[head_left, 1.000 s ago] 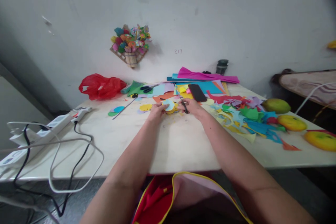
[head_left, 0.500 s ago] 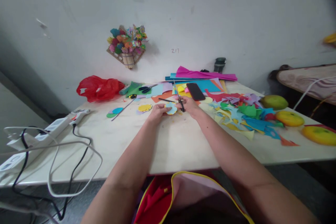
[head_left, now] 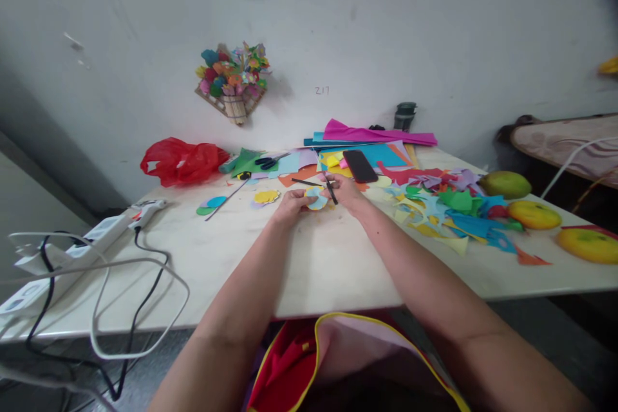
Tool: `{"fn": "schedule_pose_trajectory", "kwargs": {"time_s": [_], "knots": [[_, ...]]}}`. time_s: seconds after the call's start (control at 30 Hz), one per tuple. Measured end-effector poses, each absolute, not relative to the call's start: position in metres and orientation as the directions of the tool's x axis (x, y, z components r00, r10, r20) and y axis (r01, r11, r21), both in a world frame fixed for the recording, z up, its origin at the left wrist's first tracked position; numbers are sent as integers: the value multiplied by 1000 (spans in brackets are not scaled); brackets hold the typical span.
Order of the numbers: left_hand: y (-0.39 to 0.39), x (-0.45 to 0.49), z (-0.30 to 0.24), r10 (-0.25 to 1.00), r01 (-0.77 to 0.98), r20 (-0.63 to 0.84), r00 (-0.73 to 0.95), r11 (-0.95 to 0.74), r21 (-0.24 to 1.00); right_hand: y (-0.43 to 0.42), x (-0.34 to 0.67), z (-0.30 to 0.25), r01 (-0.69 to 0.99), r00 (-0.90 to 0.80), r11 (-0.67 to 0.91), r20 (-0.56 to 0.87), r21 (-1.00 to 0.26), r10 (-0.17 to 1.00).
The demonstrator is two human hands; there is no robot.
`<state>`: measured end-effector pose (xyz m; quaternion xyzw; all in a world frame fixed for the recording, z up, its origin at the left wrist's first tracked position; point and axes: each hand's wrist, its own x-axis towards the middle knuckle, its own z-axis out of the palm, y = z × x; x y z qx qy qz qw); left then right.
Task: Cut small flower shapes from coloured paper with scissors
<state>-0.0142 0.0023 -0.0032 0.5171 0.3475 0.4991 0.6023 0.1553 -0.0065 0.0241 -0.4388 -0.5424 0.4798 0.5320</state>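
My left hand (head_left: pixel 291 204) pinches a small stack of round paper cutouts (head_left: pixel 316 199), light blue on top with yellow under it, just above the white table (head_left: pixel 328 264). My right hand (head_left: pixel 347 191) is closed round the black handles of a pair of scissors (head_left: pixel 330 188), whose blades lie at the cutouts' right edge. Both hands meet at the table's far middle, in front of a pile of coloured paper sheets (head_left: pixel 371 141).
A black phone (head_left: pixel 360 166) lies on the sheets. Paper scraps (head_left: pixel 449 212) and mangoes (head_left: pixel 533 214) fill the right side. A red plastic bag (head_left: pixel 179 159), second scissors (head_left: pixel 268 161), glue gun (head_left: pixel 145 210) and power strip (head_left: pixel 62 251) with cables sit left. Paper flowers (head_left: pixel 232 80) hang on the wall.
The scissors have come down from a long upright reach to lie close against the cutouts. My left hand has turned the paper stack slightly.
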Motion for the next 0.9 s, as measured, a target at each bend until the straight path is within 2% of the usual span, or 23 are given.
{"fn": "schedule_pose_trajectory", "kwargs": {"time_s": [0.17, 0.27, 0.47, 0.7, 0.9], "knots": [[8, -16, -3, 987, -352, 137, 84, -99, 931, -8, 159, 23, -1, -54, 110, 110, -994, 993], [8, -16, -1, 989, -437, 134, -61, -148, 887, -12, 161, 22, 56, -146, 88, 79, -995, 986], [5, -11, 7, 971, -570, 66, -229, -189, 800, -18, 156, 20, 93, -286, 12, -15, -996, 958], [6, -5, 13, 944, -670, -49, -326, -194, 717, -25, 145, 18, 117, -390, -20, -64, -993, 918], [6, -2, 14, 923, -667, -78, -376, -211, 714, -29, 134, 15, 119, -406, 8, -42, -993, 913]]}}
